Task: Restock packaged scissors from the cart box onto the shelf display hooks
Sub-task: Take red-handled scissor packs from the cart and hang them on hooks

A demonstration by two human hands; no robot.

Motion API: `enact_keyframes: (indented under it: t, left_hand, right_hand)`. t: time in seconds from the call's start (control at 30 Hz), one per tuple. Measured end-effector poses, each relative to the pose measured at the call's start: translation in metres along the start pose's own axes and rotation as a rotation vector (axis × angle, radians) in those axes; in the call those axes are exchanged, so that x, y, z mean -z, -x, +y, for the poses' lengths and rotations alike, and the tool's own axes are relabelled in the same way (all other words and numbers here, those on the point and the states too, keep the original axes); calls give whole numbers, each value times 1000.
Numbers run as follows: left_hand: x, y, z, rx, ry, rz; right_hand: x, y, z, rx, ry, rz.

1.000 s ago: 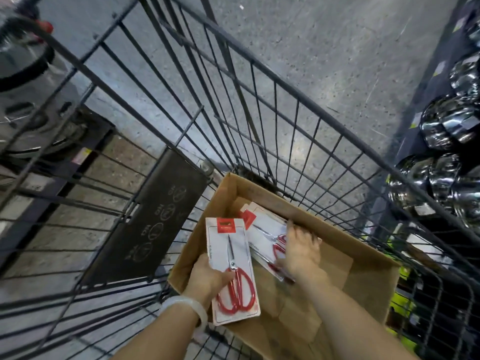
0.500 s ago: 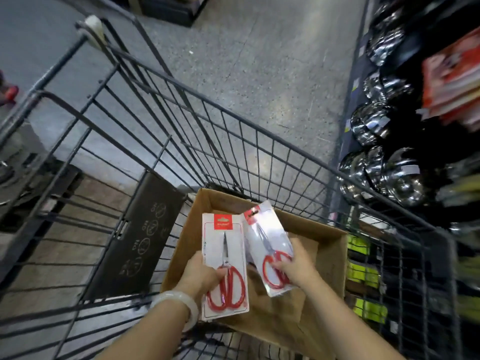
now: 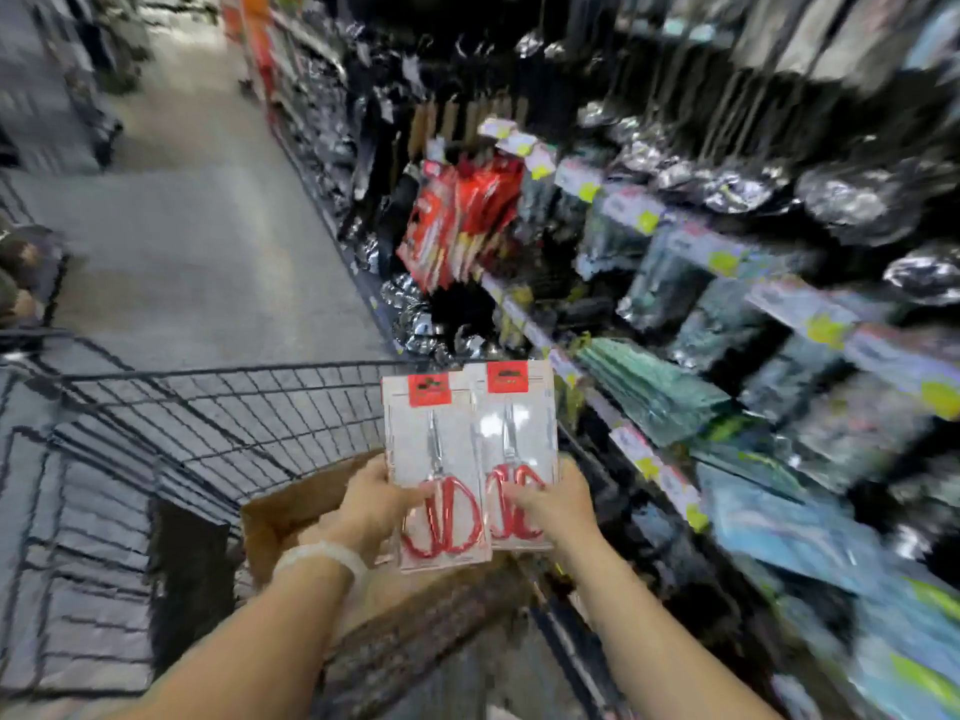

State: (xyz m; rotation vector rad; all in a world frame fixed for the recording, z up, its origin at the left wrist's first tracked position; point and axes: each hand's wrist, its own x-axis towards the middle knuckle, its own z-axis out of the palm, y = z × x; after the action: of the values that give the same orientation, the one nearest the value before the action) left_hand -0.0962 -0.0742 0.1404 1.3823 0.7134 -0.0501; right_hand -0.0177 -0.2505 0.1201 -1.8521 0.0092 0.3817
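Observation:
Two packs of red-handled scissors stand upright side by side above the cart. My left hand (image 3: 371, 504) grips the lower edge of the left scissors pack (image 3: 434, 444). The right scissors pack (image 3: 519, 423) is held by my right hand (image 3: 553, 506) at its bottom. Each pack is a white card with a red label at the top. Under my hands sits the brown cardboard box (image 3: 291, 509) inside the wire cart (image 3: 218, 407); its contents are hidden. The shelf display (image 3: 675, 241) runs along the right, badly blurred, and I cannot make out the hooks.
Red packaged goods (image 3: 462, 215) hang on the shelf ahead of the packs. Shiny metal bowls (image 3: 841, 200) and teal packages (image 3: 670, 387) fill the shelves at right. The grey aisle floor (image 3: 208, 241) stretches ahead on the left. The whole view is motion-blurred.
Both hands lifted a scissors pack each out of the box and raised them upright side by side. The view swung up from the cart toward the shelves on the right.

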Motion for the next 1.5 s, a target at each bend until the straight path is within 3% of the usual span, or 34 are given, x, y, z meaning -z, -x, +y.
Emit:
enact_keyframes:
  t: [0.33,0.73,0.9,1.17,1.5]
  left_hand:
    - [-170,141,2,-209,-176,-472]
    - [-318,390,-135,-206,-298,-855]
    - [-360,475,-179,-174,-331,-925]
    - [-412,506,-192,-216,-479,-939]
    - [-485,453,-204,-121,-505,-852]
  right_hand:
    - [197,192,19,16,-114,477]
    - [348,484,144,-188,-174,835]
    - [395,578,184,-255,-165,945]
    - [451,619,224,-291,-255,1029]
    - [515,558,238,-322,-256,985]
